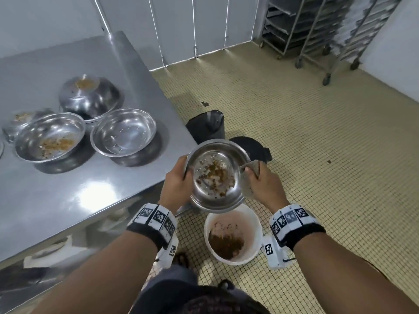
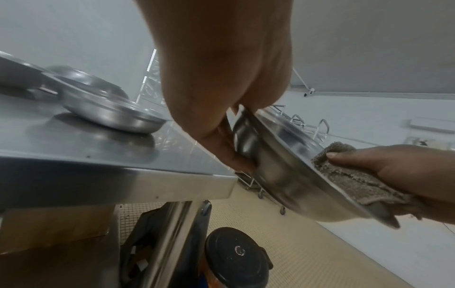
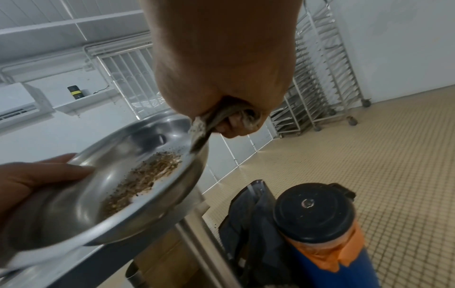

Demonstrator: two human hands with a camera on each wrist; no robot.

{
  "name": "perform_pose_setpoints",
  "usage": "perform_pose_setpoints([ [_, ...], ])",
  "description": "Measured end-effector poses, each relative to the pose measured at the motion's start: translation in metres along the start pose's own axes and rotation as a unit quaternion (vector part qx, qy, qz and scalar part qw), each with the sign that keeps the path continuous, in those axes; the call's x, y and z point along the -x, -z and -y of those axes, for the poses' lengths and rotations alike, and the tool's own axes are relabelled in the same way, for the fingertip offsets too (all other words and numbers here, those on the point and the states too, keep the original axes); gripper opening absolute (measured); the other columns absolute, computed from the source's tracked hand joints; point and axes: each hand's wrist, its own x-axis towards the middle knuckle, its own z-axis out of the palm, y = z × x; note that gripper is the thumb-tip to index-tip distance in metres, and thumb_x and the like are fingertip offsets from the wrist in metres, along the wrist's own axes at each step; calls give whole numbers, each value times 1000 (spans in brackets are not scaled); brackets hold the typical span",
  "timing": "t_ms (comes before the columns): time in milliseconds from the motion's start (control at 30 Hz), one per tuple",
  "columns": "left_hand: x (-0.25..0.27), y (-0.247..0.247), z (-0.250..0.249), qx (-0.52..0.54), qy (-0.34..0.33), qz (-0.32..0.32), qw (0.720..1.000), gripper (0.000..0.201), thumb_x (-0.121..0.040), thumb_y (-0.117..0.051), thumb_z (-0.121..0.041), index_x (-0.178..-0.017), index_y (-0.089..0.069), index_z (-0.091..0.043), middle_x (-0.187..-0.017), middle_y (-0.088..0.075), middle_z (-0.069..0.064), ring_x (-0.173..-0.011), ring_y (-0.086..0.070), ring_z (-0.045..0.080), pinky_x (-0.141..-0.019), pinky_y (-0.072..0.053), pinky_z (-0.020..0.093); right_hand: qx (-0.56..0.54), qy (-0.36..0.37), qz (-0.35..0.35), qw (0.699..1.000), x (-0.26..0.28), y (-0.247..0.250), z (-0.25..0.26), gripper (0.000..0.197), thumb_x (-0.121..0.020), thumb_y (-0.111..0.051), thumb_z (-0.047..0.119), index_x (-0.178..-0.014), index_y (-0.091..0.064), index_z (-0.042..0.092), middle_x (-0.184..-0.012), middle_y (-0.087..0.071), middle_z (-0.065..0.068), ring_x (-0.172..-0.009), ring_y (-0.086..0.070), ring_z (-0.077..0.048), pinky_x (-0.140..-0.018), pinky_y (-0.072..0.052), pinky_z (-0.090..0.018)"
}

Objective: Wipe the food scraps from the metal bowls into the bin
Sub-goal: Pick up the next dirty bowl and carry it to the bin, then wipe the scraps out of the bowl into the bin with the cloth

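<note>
Your left hand (image 1: 175, 184) grips the rim of the metal bowl (image 1: 215, 177), fingers curled under its wall, thumb over the edge. You've got it tilted, held right above the white bin (image 1: 233, 234) on the floor, just off the table (image 1: 68, 189) corner. Your right hand (image 1: 264, 184) pinches a grey cloth (image 2: 354, 179) against the far rim of that bowl, fingers closed on the cloth, thumb on top.

Progress, judged from what shows: the held bowl has brown scraps (image 1: 215, 175) spread over its bottom, so the wipe on this one hasn't really bitten yet. The bin already has a brown heap in it, so prob some scraps went in already.

On the table, beyond the bin & to its left:
- shiny bowl (image 1: 123, 132) nearest the bin looks about clean, only a few specks.
- next bowl (image 1: 49, 137), further left, has orange-brown crumbs, needs wiping.
- upturned bowl (image 1: 90, 96) behind those two, crumbs on its base.
- another bowl at the far left edge, partly hidden, can't tell its state.

So approx mid-task: one in hand, at least two or three left.
</note>
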Motion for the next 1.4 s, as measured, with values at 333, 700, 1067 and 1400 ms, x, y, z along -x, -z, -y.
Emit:
perform_pose_setpoints([
  [333, -58, -23, -5, -99, -65, 52, 992, 26, -109, -45, -26, -134, -52, -32, -96, -65, -11, -84, -60, -3, -69, -46, 17, -120, -77, -60, 988, -6, 29, -5, 18, -99, -64, 37, -107, -53, 25, -95, -64, 6, -85, -61, -8, -74, -52, -33],
  [700, -77, -36, -4, -118, -63, 148, 980, 24, -110, -43, -33, -132, -49, -40, -97, -64, -15, -85, -60, -4, -69, -45, 15, -155, -57, -20, 986, -28, 27, 2, 13, -93, -71, 33, -99, -60, 27, -97, -68, 5, -91, -67, -14, -82, -60, -39],
  [1067, -46, -71, -23, -141, -63, 111, 982, 21, -107, -49, -32, -126, -56, -35, -96, -69, -14, -86, -63, -6, -75, -51, 24, -215, -24, 86, 973, -41, 58, -28, 13, -91, -75, 31, -101, -67, 31, -99, -73, 6, -96, -71, -14, -90, -60, -44],
  [1400, -26, -95, -41, -148, -48, 105, 982, 23, -106, -48, -40, -127, -52, -47, -100, -71, -12, -92, -70, 11, -88, -62, 48, -21, 121, 79, 989, -38, 80, -32, 25, -94, -65, 19, -107, -54, 38, -87, -66, 13, -76, -64, -6, -61, -47, -22],
])
